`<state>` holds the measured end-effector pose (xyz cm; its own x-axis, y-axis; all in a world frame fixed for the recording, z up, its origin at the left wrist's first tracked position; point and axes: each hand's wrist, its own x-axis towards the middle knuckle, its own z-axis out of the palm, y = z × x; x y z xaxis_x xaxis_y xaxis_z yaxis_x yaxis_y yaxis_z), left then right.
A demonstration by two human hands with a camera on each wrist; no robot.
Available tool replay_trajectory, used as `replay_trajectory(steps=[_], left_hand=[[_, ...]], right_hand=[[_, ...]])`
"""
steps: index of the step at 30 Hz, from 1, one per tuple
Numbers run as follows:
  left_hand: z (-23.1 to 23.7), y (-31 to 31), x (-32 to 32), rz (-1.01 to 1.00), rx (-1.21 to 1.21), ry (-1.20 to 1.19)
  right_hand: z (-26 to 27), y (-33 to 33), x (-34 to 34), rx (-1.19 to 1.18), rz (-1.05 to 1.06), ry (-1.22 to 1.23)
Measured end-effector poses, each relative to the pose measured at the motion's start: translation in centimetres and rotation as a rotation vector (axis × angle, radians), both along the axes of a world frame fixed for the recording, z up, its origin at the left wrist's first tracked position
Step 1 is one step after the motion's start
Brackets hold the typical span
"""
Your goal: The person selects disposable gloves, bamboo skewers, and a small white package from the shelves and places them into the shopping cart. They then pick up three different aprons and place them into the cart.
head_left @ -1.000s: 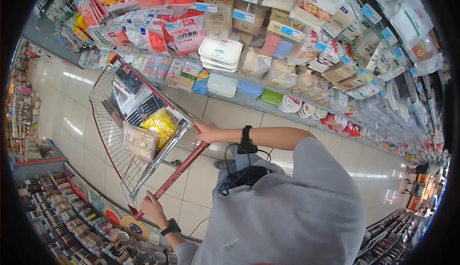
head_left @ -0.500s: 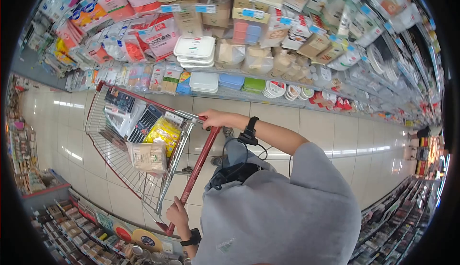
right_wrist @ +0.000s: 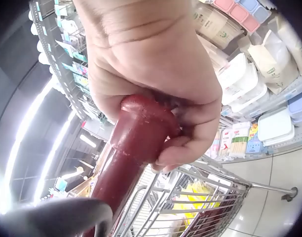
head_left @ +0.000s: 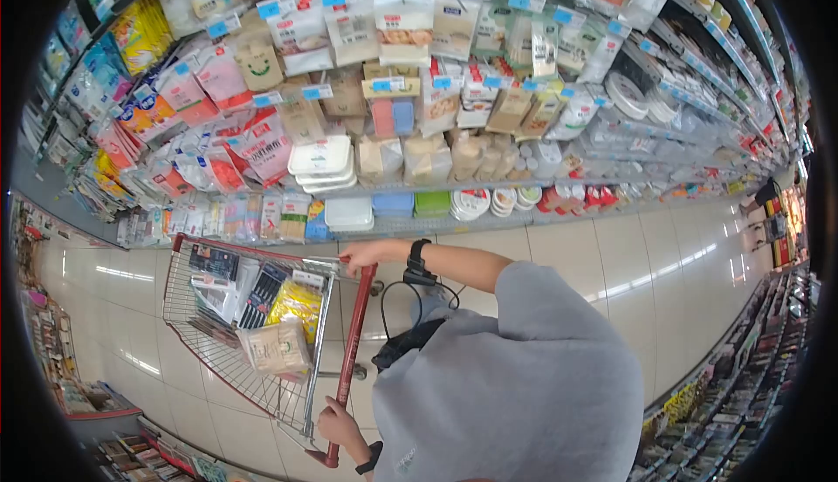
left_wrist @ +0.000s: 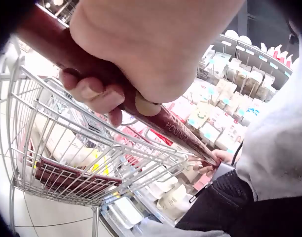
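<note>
Left hand and right hand both grip the red handle of a wire cart, which we log on glossy pale floor tiles, beside shelving packed with packets and tubs.

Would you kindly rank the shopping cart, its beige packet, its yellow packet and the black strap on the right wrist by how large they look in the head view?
Largest to smallest:
1. Shopping cart
2. Beige packet and yellow packet: too alike to rank, and they overlap
3. Black strap
</note>
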<state>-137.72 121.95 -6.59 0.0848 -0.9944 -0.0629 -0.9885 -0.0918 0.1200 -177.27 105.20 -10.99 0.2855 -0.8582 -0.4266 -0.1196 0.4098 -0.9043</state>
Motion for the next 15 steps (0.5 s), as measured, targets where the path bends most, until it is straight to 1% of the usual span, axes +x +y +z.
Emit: replay_trajectory(steps=[2,3,5,7,8,9,10,11,12,14,15], left_hand=[[-0.1,0.2,-0.1,0.045,-0.008,0.025],[0.1,0.3,-0.3,0.077,0.002,0.034],[-0.1,0.4,-0.7,0.088,-0.061,0.054],[-1.3,0.7,-0.3,0.125,-0.063,0.039],[-1.8,0.7,-0.2,0.127,-0.07,0.016],[-0.7,0.4,-0.9,0.125,-0.083,0.025],[1.4,0.6,-1.5,0.154,0.037,0.095],[2.5,0.6,-1.9,0.18,0.158,0.163],[1.0,0.6,-1.6,0.151,0.051,0.132],[0.4,0.4,-3.2,0.136,0.019,0.15],[0.2,0.3,-4.1,0.123,0.003,0.158]], right_hand=[[-0.1,0.3,-0.2,-0.002,0.015,-0.015],[-0.8,-0.1,-0.3,-0.021,0.052,0.018],[-1.2,-0.1,-0.5,-0.081,0.075,0.014],[-1.5,0.3,-0.6,0.006,0.051,-0.07],[-2.5,0.0,-0.8,-0.018,0.096,-0.032],[-0.1,1.0,-1.4,0.032,0.124,-0.018],[2.0,1.5,-2.4,0.053,0.188,0.005],[3.1,1.9,-3.5,0.072,0.251,0.027],[3.4,2.3,-4.9,0.06,0.25,0.036],[3.4,3.2,-7.9,0.051,0.176,0.042],[3.2,3.3,-9.9,0.041,0.182,0.05]])
